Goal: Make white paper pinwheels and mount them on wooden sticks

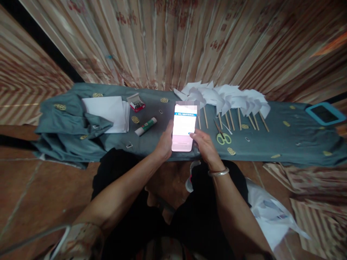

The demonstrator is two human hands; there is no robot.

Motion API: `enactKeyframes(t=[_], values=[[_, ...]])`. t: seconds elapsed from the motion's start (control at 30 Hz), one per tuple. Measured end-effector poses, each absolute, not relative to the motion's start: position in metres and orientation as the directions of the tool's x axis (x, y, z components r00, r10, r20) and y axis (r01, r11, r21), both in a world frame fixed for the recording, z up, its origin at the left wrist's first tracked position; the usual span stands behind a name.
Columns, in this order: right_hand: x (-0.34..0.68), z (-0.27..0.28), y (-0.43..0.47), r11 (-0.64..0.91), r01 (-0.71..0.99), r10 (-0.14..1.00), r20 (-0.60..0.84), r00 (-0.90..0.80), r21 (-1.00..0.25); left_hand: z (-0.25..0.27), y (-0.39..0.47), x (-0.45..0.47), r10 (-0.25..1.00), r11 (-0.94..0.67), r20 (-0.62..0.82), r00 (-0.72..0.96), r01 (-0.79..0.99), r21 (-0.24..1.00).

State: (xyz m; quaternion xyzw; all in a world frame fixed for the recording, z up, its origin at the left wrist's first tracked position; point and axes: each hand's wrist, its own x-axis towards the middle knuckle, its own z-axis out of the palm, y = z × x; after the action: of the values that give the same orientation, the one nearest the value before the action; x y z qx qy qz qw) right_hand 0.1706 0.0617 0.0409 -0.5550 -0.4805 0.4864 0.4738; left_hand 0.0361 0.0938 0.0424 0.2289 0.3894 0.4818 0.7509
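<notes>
A lit smartphone [183, 126] is held upright in front of me, above the near edge of the cloth-covered surface. My left hand [166, 141] grips its left side, with the fingers partly hidden behind it. From the right, my right hand [204, 144] holds the phone's edge, its thumb on the lower part of the screen. Just behind and to the right lies a row of several white paper pinwheels [225, 97] on wooden sticks. Green-handled scissors [223, 138] rest to the right of my right hand. A green and white glue stick [146, 126] lies left of the phone.
An open red box [137, 103] of small dark pieces sits beside a stack of white paper [104, 112]. At the far right is a blue-framed tablet [326, 113]. The grey-green cloth [271, 144] meets a curtain [151, 43] behind. A white plastic bag [271, 209] lies on the floor.
</notes>
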Motion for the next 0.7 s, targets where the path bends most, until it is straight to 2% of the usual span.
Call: enactKeyframes(t=[0.37,0.7], values=[[0.1729,0.0331,0.0635,-0.078,0.093,0.995,-0.072,0.072,-0.993,0.0434,0.0919,0.0364,0.906,0.423,-0.345,0.244,-0.529,0.736],[0.1700,0.0383,0.0615,-0.112,0.075,0.991,-0.106,0.077,-0.991,0.0450,0.0915,0.0358,0.885,0.465,-0.396,0.245,-0.507,0.726]])
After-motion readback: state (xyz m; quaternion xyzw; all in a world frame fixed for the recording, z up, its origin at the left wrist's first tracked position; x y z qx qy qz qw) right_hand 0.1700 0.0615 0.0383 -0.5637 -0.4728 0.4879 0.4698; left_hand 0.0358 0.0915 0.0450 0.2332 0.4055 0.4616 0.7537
